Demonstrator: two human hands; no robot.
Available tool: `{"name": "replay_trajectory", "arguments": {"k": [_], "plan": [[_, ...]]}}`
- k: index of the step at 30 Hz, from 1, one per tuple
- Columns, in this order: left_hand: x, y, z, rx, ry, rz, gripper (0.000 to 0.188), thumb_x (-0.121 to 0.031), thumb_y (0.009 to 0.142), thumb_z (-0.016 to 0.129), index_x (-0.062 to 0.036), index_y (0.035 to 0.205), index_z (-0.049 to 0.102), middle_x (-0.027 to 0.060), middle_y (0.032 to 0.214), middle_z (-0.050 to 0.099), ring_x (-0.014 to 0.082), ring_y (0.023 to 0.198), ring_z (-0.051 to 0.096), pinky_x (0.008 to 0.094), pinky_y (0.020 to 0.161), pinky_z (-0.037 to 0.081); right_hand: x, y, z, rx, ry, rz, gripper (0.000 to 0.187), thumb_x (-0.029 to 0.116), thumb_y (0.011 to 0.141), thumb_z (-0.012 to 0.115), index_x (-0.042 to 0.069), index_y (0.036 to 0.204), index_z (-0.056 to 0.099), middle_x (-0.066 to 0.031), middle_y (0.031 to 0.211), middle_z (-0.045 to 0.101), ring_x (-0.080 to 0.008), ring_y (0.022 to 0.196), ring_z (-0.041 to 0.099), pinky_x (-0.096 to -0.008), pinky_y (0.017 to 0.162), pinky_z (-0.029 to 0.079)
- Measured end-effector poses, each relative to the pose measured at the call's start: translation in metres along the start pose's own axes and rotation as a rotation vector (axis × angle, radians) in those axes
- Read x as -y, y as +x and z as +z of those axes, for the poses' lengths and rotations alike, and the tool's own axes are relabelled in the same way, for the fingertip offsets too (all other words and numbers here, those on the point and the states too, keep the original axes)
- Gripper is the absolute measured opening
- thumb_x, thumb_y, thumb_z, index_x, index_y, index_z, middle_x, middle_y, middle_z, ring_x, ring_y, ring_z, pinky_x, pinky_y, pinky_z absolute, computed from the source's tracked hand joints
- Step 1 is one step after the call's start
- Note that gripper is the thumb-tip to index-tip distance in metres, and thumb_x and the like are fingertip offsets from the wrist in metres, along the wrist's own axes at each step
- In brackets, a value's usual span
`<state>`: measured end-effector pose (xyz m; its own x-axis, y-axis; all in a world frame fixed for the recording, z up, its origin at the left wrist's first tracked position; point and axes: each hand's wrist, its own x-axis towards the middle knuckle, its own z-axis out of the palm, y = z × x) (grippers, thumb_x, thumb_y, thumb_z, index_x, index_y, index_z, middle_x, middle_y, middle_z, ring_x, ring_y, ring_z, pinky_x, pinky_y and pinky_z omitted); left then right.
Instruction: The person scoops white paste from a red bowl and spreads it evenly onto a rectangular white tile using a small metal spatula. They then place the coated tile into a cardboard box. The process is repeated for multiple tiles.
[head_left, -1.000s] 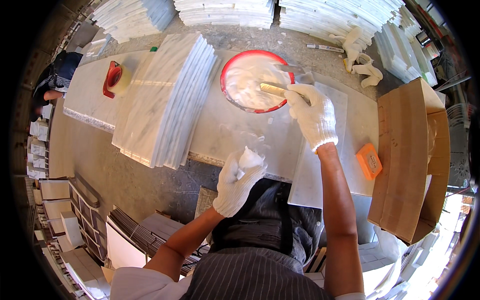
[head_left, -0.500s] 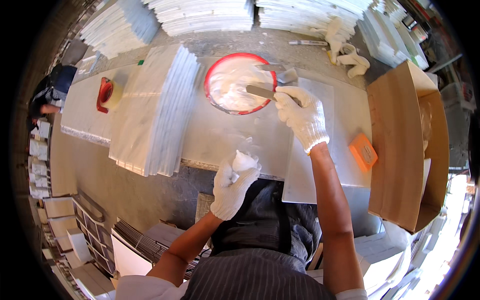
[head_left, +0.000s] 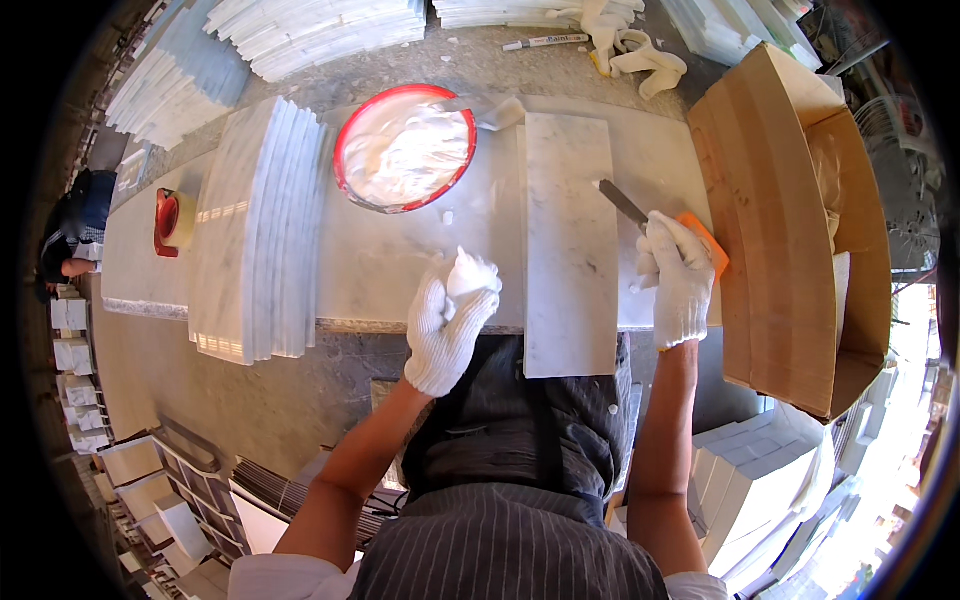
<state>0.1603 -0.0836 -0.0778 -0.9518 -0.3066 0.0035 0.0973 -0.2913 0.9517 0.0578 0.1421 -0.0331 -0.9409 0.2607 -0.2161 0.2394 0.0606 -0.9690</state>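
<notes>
Grips knife (head_left: 625,205) in right hand (head_left: 683,270) by overhanging slab's (head_left: 570,250) right edge; clasps white lump (head_left: 471,274) in left hand (head_left: 442,338) at table's (head_left: 370,265) front edge. Has gap between slab and bowl (head_left: 340,165) of paste (head_left: 405,150).

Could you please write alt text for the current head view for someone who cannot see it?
A person's gloved right hand holds a putty knife near a marble slab, while the gloved left hand holds a white lump. Beyond the left hand sits a red-rimmed bowl of white paste; a cardboard box stands at the right.
</notes>
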Motion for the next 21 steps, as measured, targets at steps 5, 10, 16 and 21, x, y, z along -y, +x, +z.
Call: {"name": "replay_trajectory", "arguments": {"k": [5, 10, 16, 21], "plan": [[0.013, 0.033, 0.009, 0.002, 0.203, 0.230, 0.033, 0.004, 0.089, 0.069, 0.0023, 0.119, 0.057, 0.0089, 0.104, 0.066, 0.0123, 0.089, 0.064, 0.0271, 0.078, 0.057, -0.005, 0.017, 0.014, -0.034, 0.065, -0.054, 0.029, 0.017, 0.094, 0.066, -0.001, 0.117, 0.068, -0.0041, 0.088, 0.066, -0.0076, 0.066, 0.056, -0.0231, 0.059, 0.047], [0.013, 0.032, 0.011, -0.001, 0.259, 0.253, 0.033, 0.001, 0.088, 0.071, 0.0021, 0.118, 0.058, 0.0073, 0.102, 0.066, 0.0122, 0.088, 0.064, 0.0266, 0.077, 0.056, -0.013, 0.020, 0.021, -0.076, -0.124, -0.219, 0.031, 0.018, 0.092, 0.068, 0.001, 0.118, 0.068, -0.0041, 0.093, 0.066, -0.0090, 0.073, 0.058, -0.0246, 0.068, 0.049], [0.018, 0.032, 0.008, -0.011, 0.306, 0.248, 0.035, -0.001, 0.088, 0.072, 0.0019, 0.120, 0.058, 0.0073, 0.101, 0.066, 0.0112, 0.087, 0.063, 0.0261, 0.076, 0.055, -0.016, 0.024, 0.019, -0.125, -0.154, -0.308, 0.033, 0.020, 0.095, 0.064, 0.000, 0.121, 0.066, -0.0045, 0.093, 0.066, -0.0080, 0.082, 0.059, -0.0222, 0.067, 0.048], [0.018, 0.031, 0.009, -0.044, 0.279, 0.234, 0.037, 0.000, 0.088, 0.072, 0.0021, 0.121, 0.058, 0.0074, 0.102, 0.066, 0.0115, 0.088, 0.063, 0.0264, 0.077, 0.055, -0.021, 0.013, -0.003, 0.212, 0.652, 0.009, 0.040, 0.016, 0.098, 0.062, 0.000, 0.134, 0.055, -0.0041, 0.098, 0.065, -0.0073, 0.084, 0.061, -0.0187, 0.062, 0.045]]}}
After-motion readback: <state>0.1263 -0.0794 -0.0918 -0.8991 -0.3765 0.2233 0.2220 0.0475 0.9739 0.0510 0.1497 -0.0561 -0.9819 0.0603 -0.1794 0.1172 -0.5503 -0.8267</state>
